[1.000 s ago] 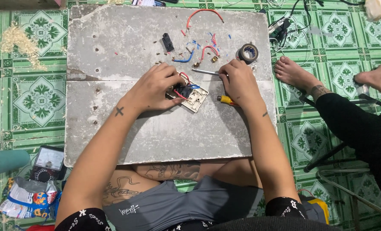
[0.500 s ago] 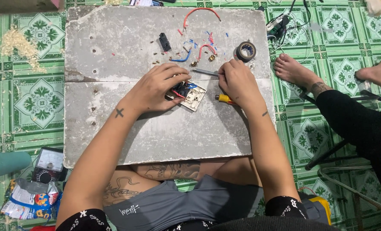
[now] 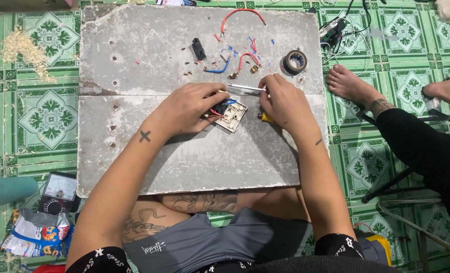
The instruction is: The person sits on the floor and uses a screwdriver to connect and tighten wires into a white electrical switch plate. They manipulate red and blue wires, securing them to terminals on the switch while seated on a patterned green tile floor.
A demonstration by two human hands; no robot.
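My left hand (image 3: 190, 108) grips a white square switch plate (image 3: 232, 115) with red and blue wires at its back, holding it down on a grey concrete slab (image 3: 134, 60). My right hand (image 3: 282, 102) is closed on a screwdriver with a yellow handle (image 3: 266, 118); its thin metal shaft (image 3: 245, 88) points left toward the plate's top edge. Both hands sit near the slab's middle, close together.
On the slab's far part lie a roll of black tape (image 3: 295, 62), a small black part (image 3: 199, 49), red and blue wire pieces (image 3: 243, 14) and several small brass bits. A meter (image 3: 59, 191) and snack packets lie at lower left. Another person's bare feet (image 3: 354, 86) rest at the right.
The view has shifted slightly. My hands stay on the plate and the screwdriver, with only small movement at the plate.
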